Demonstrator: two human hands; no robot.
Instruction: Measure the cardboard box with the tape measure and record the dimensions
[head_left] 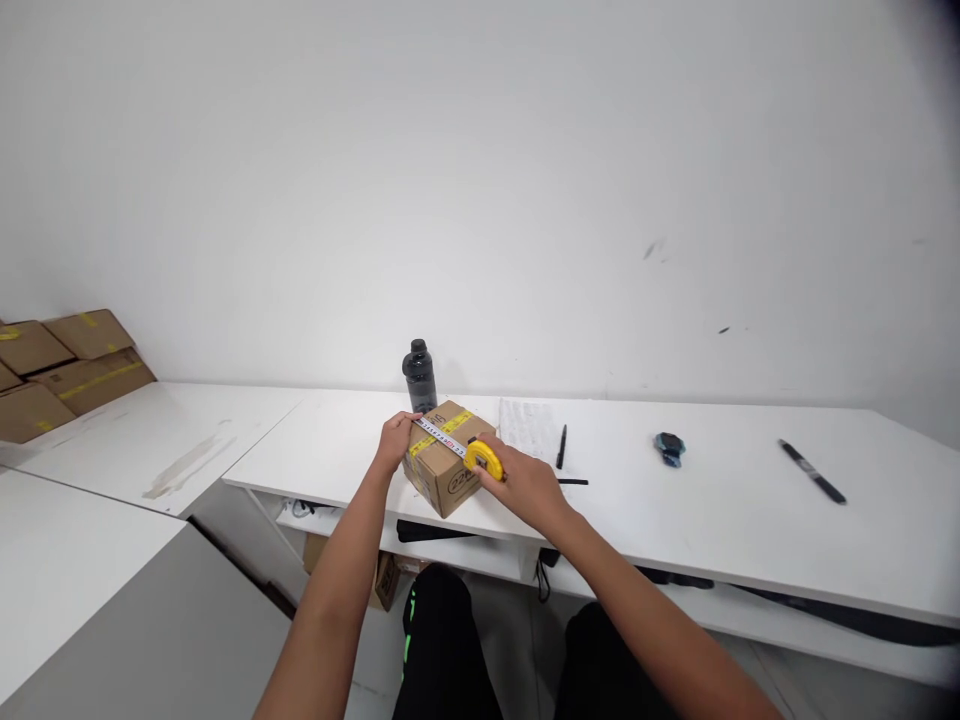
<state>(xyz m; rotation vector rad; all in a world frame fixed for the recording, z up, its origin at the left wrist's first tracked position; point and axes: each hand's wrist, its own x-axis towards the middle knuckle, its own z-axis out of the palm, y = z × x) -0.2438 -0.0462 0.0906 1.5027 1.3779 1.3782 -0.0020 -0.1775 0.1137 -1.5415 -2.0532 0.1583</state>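
A small brown cardboard box [442,478] sealed with yellow tape sits near the front edge of a white table [750,510]. My right hand [525,487] grips a yellow tape measure [484,460] at the box's right top edge. Its white blade [441,436] stretches across the top of the box to the left. My left hand [394,438] pinches the blade's end against the box's left top corner.
A dark bottle [419,376] stands just behind the box. A sheet of paper [529,427], two black pens [562,447], a small dark blue object [669,448] and a long black tool [811,471] lie to the right. Cardboard boxes [60,370] are stacked at far left.
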